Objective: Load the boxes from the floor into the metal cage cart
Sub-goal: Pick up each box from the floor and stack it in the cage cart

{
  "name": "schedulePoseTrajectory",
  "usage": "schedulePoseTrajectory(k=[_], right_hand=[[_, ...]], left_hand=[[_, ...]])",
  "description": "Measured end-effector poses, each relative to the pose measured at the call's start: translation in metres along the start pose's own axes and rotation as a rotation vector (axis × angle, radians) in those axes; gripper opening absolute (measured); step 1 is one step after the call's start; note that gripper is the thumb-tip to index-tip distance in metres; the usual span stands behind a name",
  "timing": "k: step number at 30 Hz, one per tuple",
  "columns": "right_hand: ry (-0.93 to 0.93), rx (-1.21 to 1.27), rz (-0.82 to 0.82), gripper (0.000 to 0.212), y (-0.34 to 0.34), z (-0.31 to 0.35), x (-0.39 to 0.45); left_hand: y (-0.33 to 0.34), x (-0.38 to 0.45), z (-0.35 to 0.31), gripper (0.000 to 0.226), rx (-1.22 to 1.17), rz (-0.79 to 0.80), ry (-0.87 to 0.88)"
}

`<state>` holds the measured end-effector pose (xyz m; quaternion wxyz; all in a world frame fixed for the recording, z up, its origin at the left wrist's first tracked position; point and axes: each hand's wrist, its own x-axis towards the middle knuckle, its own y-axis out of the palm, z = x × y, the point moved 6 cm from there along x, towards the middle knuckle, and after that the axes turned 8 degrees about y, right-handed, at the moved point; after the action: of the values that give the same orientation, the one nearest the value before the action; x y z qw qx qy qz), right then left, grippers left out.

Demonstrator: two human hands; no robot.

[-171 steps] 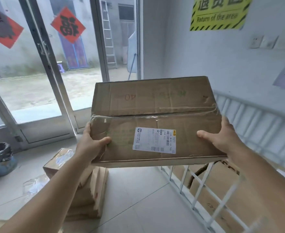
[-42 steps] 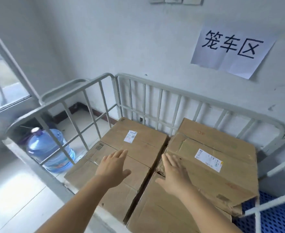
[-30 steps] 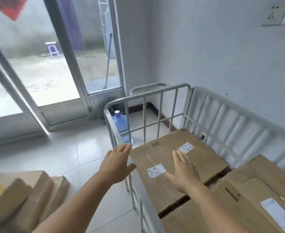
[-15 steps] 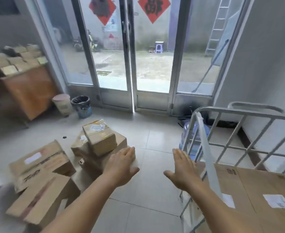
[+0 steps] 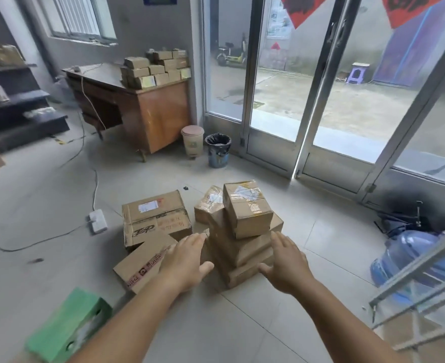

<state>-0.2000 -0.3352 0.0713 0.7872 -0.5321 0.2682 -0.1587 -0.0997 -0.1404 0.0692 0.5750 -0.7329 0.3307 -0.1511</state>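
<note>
A green box (image 5: 68,327) lies at the lower left, and a power strip (image 5: 97,220) with its cable sits beside the cardboard boxes (image 5: 155,217) on the floor. The left hand (image 5: 187,260) and right hand (image 5: 285,262), fingers straight and empty, hover on either side of the stack (image 5: 245,231). Bare tile leads right to the water jug (image 5: 410,260) and the cage cart (image 5: 420,292).

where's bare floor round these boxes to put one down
Bare tiles lie between the stacked boxes and the water bottle, and in front of the stack, between both forearms. Also left of the power strip. Crowded: stack, flat boxes and green box sit close.
</note>
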Motion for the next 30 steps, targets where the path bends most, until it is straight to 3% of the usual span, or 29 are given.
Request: schedulePoseTrajectory(k=[11,30], right_hand=[[-0.132,-0.058,0.077,0.088,0.050,0.145,0.079],[-0.338,-0.270,0.240,0.077,0.102,0.266,0.328]], left_hand=[[-0.029,0.009,0.161,0.076,-0.057,-0.030,-0.232],[-0.046,0.154,0.320,0.071,-0.138,0.042,-0.599]])
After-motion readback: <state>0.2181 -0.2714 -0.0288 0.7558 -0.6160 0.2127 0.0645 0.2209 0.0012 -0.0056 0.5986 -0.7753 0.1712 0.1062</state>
